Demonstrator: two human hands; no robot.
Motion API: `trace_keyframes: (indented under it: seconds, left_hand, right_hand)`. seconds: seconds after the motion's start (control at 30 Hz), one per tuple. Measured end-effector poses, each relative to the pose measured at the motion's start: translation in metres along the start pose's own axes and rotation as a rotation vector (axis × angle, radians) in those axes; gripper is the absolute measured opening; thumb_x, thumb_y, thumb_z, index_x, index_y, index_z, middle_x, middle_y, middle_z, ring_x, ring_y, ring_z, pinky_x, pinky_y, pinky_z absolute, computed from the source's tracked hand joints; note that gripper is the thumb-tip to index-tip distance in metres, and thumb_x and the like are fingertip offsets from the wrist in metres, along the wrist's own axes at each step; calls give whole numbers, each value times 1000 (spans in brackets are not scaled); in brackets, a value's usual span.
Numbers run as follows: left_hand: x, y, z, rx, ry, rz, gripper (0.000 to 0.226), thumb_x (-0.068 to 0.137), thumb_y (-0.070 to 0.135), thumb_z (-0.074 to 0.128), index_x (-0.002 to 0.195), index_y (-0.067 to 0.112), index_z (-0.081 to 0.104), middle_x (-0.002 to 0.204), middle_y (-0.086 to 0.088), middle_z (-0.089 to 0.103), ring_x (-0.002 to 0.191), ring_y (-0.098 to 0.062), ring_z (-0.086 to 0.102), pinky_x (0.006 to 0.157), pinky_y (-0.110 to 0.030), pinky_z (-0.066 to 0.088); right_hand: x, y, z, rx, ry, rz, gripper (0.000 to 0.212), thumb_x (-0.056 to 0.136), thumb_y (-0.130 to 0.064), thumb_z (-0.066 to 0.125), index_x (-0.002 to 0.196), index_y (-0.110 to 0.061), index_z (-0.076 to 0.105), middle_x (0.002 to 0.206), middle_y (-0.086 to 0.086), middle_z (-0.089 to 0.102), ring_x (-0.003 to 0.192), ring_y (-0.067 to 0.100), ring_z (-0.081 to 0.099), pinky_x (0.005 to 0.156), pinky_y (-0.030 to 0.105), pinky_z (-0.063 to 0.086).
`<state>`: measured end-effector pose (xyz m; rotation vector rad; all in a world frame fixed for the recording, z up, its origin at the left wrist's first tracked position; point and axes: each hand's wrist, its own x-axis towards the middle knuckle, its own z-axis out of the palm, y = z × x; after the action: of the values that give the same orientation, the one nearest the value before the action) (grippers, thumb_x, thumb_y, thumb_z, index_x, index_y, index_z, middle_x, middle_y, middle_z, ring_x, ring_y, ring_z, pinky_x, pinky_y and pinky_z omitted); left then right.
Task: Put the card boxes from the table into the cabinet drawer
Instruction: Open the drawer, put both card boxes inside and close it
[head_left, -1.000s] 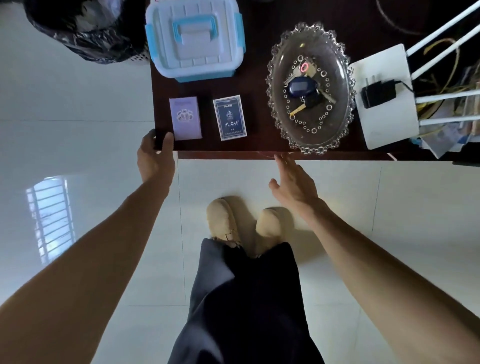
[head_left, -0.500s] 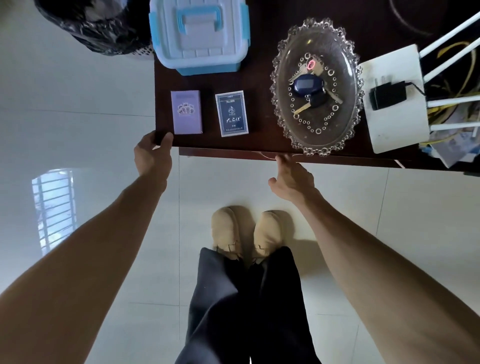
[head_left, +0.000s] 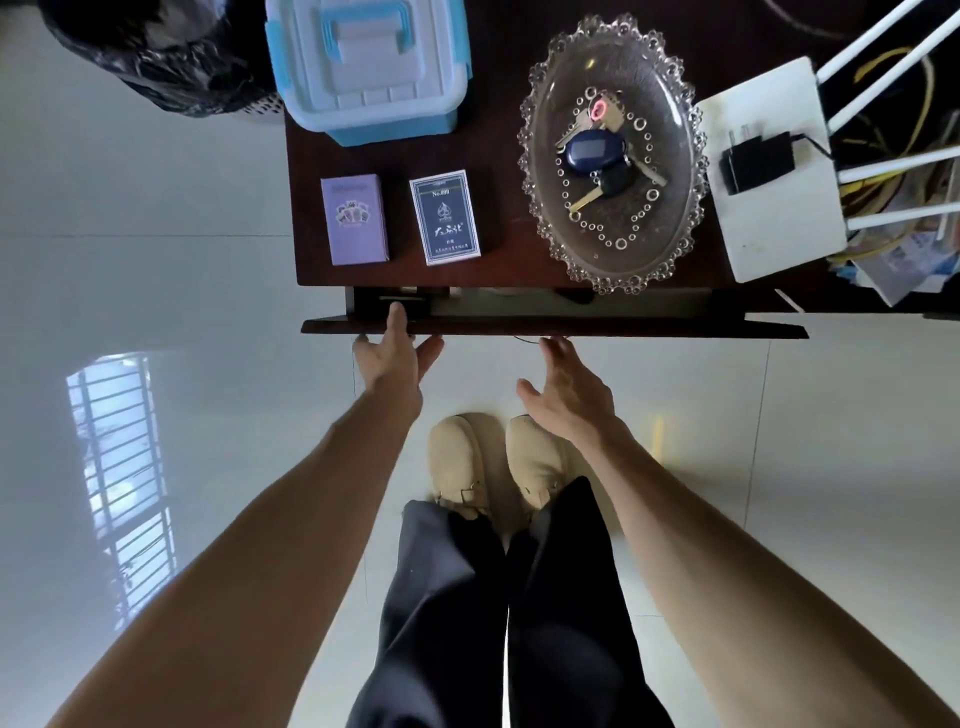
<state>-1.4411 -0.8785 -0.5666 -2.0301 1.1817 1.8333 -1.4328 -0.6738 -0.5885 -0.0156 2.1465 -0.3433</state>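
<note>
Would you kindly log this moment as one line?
drawer: partly open | left hand: on drawer front | right hand: open | card boxes: on table

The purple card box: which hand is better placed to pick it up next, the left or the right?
Left. The left hand sits at the drawer front, almost directly below the purple card box. The right hand is farther right, beyond the blue card box.

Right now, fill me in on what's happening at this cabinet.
A person is opening the dark wooden drawer, which is out only a little. The left hand has fingers on its front edge; the right hand is open just below it, holding nothing. The lilac card box and the navy card box lie side by side on the dark cabinet top, untouched.
</note>
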Motion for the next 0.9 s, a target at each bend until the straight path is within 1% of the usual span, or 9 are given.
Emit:
trace_keyframes:
  seconds: [0.1,0.2,0.27,0.33,0.4,0.5,0.63,0.77,0.9]
  left_hand:
    - [-4,-7,5,37,19,-34,37,90,24,70,123,11,58,115,-8,73,61,-19,77,88,-41,61]
    - [-5,-7,1,72,27,-66,32,91,18,70,119,7,60,109,-10,76,68,-23,78,80,-39,64]
    - [-6,-6,1,75,13,-77,31,92,19,69,120,8,59,110,-10,74,74,-23,77,81,-38,64]
    - [-9,-6,3,54,3,-80,23,93,17,66,113,9,59,112,-10,72,76,-23,76,82,-38,63]
    - [-9,-7,3,1,-8,-67,19,94,11,64,111,7,57,115,-13,70,81,-24,75,84,-42,62]
    - [-6,-6,0,-58,-12,-45,40,93,2,63,131,4,49,120,-20,67,97,-30,73,78,-49,63]
    - [-5,-4,-2,-60,-30,-65,42,93,0,62,133,5,48,118,-21,68,97,-33,73,70,-48,64]
    - [-4,0,-2,-24,-25,-88,36,93,-1,61,128,0,54,116,-24,69,92,-35,74,64,-44,64]
    - [-6,0,-2,30,1,-97,34,92,0,62,126,2,56,113,-22,71,88,-34,75,70,-43,65]
  right_hand:
    - [-13,6,9,242,-41,45,78,98,-53,50,164,-26,18,173,-6,8,152,22,31,116,44,34]
    - [-33,18,8,877,-17,231,84,92,-48,66,162,-30,23,164,0,36,133,14,52,103,33,45]
    - [-44,30,-2,1330,-2,367,87,91,-42,72,161,-32,22,154,6,49,123,18,61,94,38,56]
    - [-46,46,-17,1572,61,444,83,93,-36,71,159,-33,21,146,13,54,118,27,67,85,40,60]
    - [-38,59,-36,1718,135,505,80,95,-30,69,159,-32,21,140,20,55,113,33,69,86,43,61]
    - [-21,69,-61,1840,191,599,66,97,-22,67,154,-21,33,133,28,58,102,35,73,85,45,63]
    - [-3,72,-73,1763,204,715,36,100,-19,65,130,-2,56,105,25,69,88,30,74,75,41,65]
    - [-1,74,-73,1733,185,731,28,101,-20,63,123,-2,60,94,23,74,82,31,78,63,39,66]
    - [-1,76,-72,1724,208,734,28,100,-17,65,122,-1,59,94,23,74,73,30,79,62,40,66]
